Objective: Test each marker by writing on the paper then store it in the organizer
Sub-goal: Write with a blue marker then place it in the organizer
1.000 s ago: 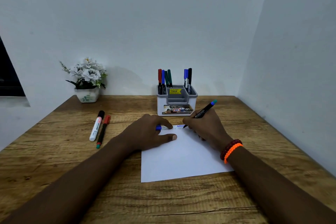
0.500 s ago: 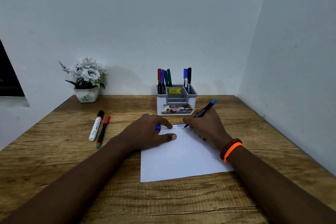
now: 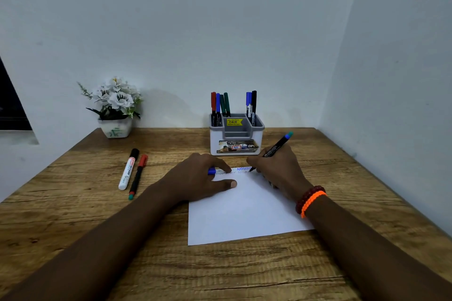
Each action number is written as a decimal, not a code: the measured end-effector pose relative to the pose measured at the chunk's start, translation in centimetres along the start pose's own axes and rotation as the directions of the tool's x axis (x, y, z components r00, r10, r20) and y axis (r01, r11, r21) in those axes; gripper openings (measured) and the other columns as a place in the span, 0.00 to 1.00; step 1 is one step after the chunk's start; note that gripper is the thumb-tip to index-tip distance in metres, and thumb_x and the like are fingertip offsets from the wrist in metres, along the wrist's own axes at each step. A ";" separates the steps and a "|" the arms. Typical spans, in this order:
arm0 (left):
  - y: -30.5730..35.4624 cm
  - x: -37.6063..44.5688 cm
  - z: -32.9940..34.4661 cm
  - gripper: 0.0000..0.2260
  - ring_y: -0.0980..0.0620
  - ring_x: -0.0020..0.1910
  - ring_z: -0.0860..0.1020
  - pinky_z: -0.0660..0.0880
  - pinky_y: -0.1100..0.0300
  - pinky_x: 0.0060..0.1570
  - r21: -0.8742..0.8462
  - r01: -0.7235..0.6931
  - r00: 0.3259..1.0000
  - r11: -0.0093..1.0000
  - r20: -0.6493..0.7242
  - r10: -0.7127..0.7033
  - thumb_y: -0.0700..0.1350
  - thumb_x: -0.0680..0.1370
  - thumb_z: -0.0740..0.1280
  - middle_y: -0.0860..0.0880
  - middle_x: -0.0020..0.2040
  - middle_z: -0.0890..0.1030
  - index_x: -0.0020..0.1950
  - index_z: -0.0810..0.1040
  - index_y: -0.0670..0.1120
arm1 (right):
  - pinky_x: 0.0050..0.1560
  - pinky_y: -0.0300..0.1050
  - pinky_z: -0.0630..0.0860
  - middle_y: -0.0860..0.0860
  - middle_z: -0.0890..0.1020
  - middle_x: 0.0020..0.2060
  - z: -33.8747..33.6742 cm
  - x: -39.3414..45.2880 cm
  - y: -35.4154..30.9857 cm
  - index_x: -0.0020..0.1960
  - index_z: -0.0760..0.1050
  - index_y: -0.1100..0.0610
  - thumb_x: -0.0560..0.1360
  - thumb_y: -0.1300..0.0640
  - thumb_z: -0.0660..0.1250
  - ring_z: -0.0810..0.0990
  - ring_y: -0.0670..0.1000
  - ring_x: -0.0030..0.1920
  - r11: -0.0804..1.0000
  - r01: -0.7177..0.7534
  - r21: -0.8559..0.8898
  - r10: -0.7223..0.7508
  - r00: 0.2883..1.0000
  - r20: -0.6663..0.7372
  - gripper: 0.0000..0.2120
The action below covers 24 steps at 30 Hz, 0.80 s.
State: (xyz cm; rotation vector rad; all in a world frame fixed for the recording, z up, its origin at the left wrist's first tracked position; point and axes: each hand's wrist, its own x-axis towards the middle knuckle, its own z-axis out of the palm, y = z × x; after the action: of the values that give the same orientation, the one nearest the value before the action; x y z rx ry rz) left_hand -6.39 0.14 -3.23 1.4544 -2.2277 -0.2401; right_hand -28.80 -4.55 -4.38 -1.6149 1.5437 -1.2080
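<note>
A white sheet of paper (image 3: 244,212) lies on the wooden desk. My right hand (image 3: 278,168) grips a black marker with a blue-green end (image 3: 276,148), its tip on the paper's top edge beside blue zigzag lines (image 3: 243,169). My left hand (image 3: 200,178) rests on the paper's upper left corner and holds a blue cap (image 3: 211,171) between its fingers. The grey and white organizer (image 3: 236,137) stands behind the paper with several markers upright in its two back compartments. A white marker with a black cap (image 3: 128,170) and a thin black marker with a red cap (image 3: 137,177) lie to the left.
A small white pot of white flowers (image 3: 115,107) stands at the desk's back left. White walls close the desk at the back and right. A dark window edge (image 3: 9,110) shows at far left.
The marker tip has shifted slightly to the right along the top edge, lengthening the blue zigzag. My left hand has stayed in place.
</note>
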 end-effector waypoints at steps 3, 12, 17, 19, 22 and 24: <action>-0.1 -0.1 0.0 0.22 0.60 0.37 0.76 0.70 0.62 0.43 -0.013 0.000 1.000 1.000 -0.003 0.000 0.65 0.75 0.71 0.61 0.37 0.75 0.64 0.83 0.56 | 0.24 0.39 0.67 0.53 0.80 0.29 -0.1 0.1 0.1 0.45 0.81 0.66 0.67 0.53 0.79 0.73 0.45 0.21 1.000 -0.007 0.004 0.007 1.000 -0.001 0.18; -0.4 0.0 0.1 0.22 0.58 0.42 0.79 0.78 0.57 0.48 -0.001 -0.009 1.000 1.000 -0.008 0.009 0.68 0.73 0.70 0.53 0.44 0.84 0.63 0.82 0.58 | 0.24 0.39 0.68 0.53 0.79 0.29 -0.3 0.1 0.1 0.45 0.81 0.67 0.66 0.53 0.78 0.73 0.47 0.22 1.000 -0.014 0.013 0.014 1.000 -0.019 0.18; -0.4 0.1 0.1 0.22 0.58 0.42 0.79 0.78 0.57 0.48 0.007 -0.006 1.000 1.000 -0.003 0.006 0.68 0.74 0.70 0.53 0.46 0.84 0.63 0.82 0.59 | 0.26 0.41 0.68 0.53 0.78 0.27 -0.4 -0.1 0.0 0.44 0.80 0.68 0.66 0.53 0.78 0.72 0.48 0.22 1.000 -0.018 0.016 0.018 1.000 -0.016 0.18; -0.4 0.1 0.1 0.23 0.58 0.43 0.79 0.78 0.58 0.48 0.005 -0.005 1.000 1.000 0.001 0.005 0.68 0.74 0.70 0.53 0.48 0.84 0.63 0.82 0.58 | 0.26 0.41 0.67 0.53 0.77 0.26 -0.5 -0.1 0.0 0.43 0.80 0.69 0.67 0.54 0.78 0.72 0.48 0.21 1.000 -0.017 0.019 0.017 1.000 -0.018 0.17; -0.2 0.1 0.0 0.22 0.59 0.41 0.78 0.75 0.60 0.45 0.004 0.004 1.000 1.000 0.007 -0.004 0.67 0.74 0.71 0.55 0.45 0.81 0.64 0.82 0.58 | 0.25 0.40 0.67 0.53 0.77 0.26 -0.5 -0.1 -0.1 0.44 0.80 0.69 0.68 0.56 0.78 0.72 0.47 0.21 1.000 -0.022 0.021 0.022 0.999 -0.025 0.16; -0.1 0.0 0.0 0.22 0.59 0.40 0.77 0.74 0.60 0.44 0.005 0.010 1.000 1.000 0.012 -0.010 0.66 0.74 0.71 0.58 0.41 0.79 0.64 0.82 0.58 | 0.24 0.40 0.66 0.53 0.78 0.27 -0.5 -0.1 -0.2 0.44 0.80 0.68 0.67 0.55 0.78 0.72 0.47 0.21 1.000 -0.023 0.017 0.023 0.999 -0.028 0.17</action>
State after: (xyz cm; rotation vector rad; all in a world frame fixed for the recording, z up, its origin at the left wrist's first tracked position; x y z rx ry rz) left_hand -6.33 0.09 -3.24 1.4702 -2.2325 -0.2469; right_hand -29.13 -4.32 -4.08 -1.5716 1.5615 -1.2331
